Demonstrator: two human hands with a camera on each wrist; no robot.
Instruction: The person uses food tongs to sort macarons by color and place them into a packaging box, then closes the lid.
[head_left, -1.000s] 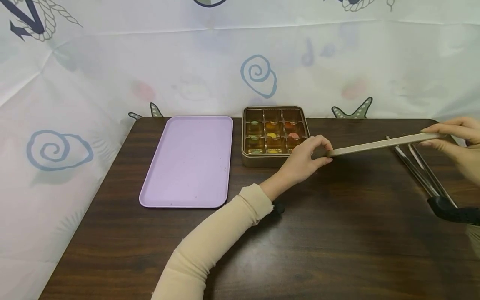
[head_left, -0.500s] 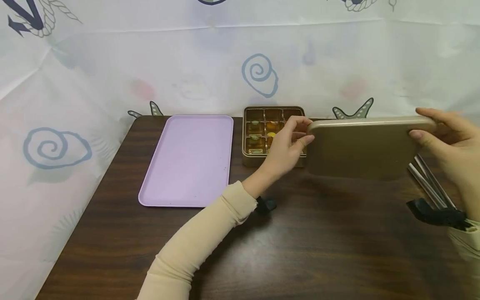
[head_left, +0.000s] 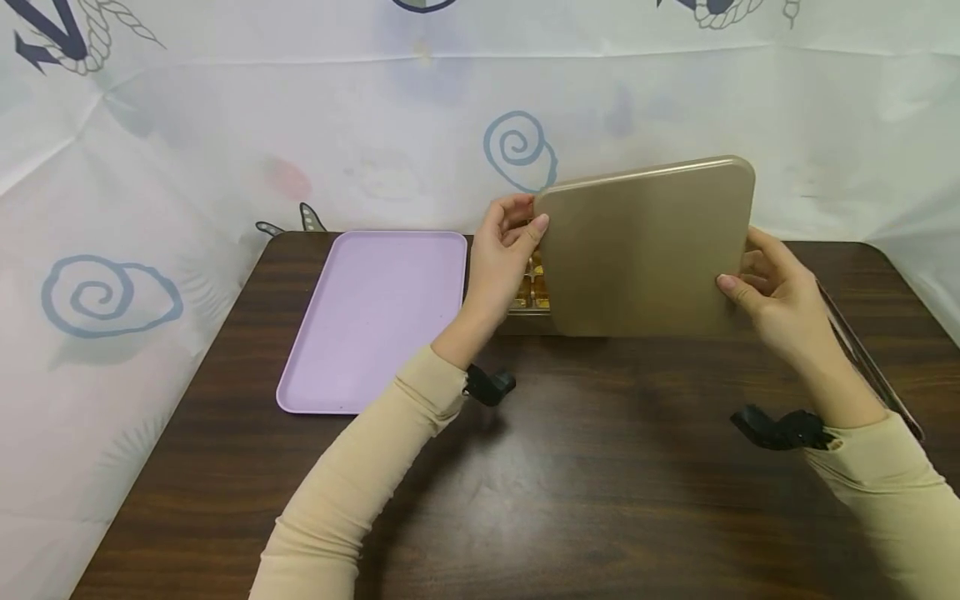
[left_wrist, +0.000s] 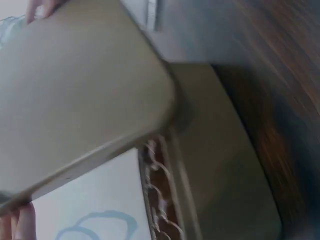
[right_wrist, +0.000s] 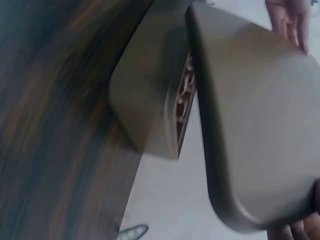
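Observation:
A flat gold-coloured tin lid (head_left: pixel 645 250) is held up and tilted in front of the gold tin (head_left: pixel 532 323), hiding most of it. My left hand (head_left: pixel 502 258) pinches the lid's left edge, thumb on the near face. On the opposite edge, my right hand (head_left: pixel 780 300) grips it the same way. In the left wrist view the lid (left_wrist: pixel 85 95) hangs apart from most of the tin (left_wrist: pixel 220 165), whose divided insert shows below it. The right wrist view also shows a gap between lid (right_wrist: pixel 265 110) and tin (right_wrist: pixel 145 95).
A pale purple tray (head_left: pixel 375 325) lies left of the tin on the dark wooden table (head_left: pixel 585 500). Beyond my right wrist, long metal tongs (head_left: pixel 870 367) lie partly hidden. A patterned white sheet (head_left: pixel 300 125) hangs behind the table.
Both hands have carried the lid left from the table's right side to the tin. It has turned from edge-on to face-on and risen, now covering most of the tin from view.

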